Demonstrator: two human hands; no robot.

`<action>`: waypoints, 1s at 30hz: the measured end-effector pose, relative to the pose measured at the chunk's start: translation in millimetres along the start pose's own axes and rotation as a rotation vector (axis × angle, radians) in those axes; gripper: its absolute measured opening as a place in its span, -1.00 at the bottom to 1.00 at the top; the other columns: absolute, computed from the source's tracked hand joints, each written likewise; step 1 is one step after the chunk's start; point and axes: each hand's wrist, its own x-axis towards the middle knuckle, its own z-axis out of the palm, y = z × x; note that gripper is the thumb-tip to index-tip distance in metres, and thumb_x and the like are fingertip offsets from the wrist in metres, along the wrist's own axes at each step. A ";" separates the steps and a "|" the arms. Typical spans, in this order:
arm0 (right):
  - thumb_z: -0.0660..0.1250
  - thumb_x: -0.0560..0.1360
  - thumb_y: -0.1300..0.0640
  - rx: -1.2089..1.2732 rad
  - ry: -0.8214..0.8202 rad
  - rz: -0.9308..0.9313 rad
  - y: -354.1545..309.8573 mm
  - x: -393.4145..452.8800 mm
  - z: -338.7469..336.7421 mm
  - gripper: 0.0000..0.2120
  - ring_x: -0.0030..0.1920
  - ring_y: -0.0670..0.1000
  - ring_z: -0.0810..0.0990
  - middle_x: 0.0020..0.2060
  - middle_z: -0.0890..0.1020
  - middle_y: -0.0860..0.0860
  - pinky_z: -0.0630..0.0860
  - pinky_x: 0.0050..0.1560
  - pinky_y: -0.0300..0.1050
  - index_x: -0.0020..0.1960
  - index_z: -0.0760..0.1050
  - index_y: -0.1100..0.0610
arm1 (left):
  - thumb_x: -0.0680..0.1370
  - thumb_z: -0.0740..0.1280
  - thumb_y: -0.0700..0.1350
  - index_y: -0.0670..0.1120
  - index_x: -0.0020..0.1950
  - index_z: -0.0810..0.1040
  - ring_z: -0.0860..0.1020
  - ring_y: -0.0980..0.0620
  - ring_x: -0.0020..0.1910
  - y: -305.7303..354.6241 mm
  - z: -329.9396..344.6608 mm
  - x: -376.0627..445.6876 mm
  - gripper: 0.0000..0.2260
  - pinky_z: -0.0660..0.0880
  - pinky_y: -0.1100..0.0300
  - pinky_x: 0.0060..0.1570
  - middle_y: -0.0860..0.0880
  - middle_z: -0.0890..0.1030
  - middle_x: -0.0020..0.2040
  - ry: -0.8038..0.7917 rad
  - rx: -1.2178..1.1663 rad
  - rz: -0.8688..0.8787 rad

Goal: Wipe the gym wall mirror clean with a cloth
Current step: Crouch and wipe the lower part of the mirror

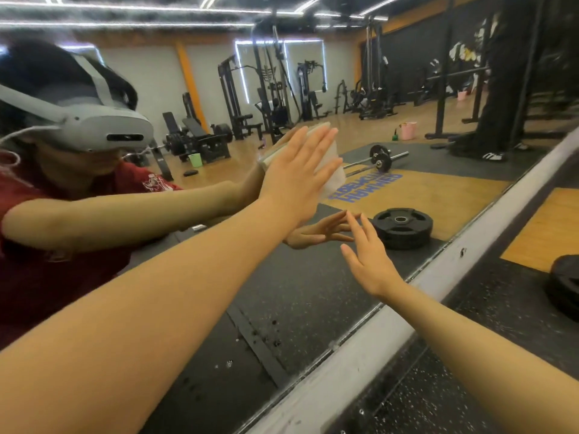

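The wall mirror (313,286) fills most of the view and reflects the gym and me. My left hand (297,177) lies flat against the glass with its fingers stretched out, pressing a white cloth (332,180) onto the mirror. The cloth shows at the fingertips and along the hand's right edge. My right hand (366,258) is lower and to the right, fingers spread, its fingertips touching the glass and meeting their own reflection. It holds nothing.
The mirror's grey bottom frame (407,311) runs diagonally from lower middle to upper right. A black weight plate (567,286) lies on the rubber floor at the right edge. Reflected in the glass are a weight plate (402,227), a barbell (380,159) and gym machines.
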 end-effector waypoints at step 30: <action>0.27 0.59 0.15 0.171 0.415 -0.236 -69.5 -73.5 57.9 -0.64 0.10 -0.13 0.41 0.10 0.47 -0.05 0.48 0.12 -0.05 0.36 0.41 0.20 | 0.50 0.33 -0.19 -0.14 0.28 0.56 0.26 -0.23 0.47 -8.4 11.5 -180.3 -0.66 0.11 -0.10 0.46 -0.26 0.33 0.49 0.154 -0.289 -0.075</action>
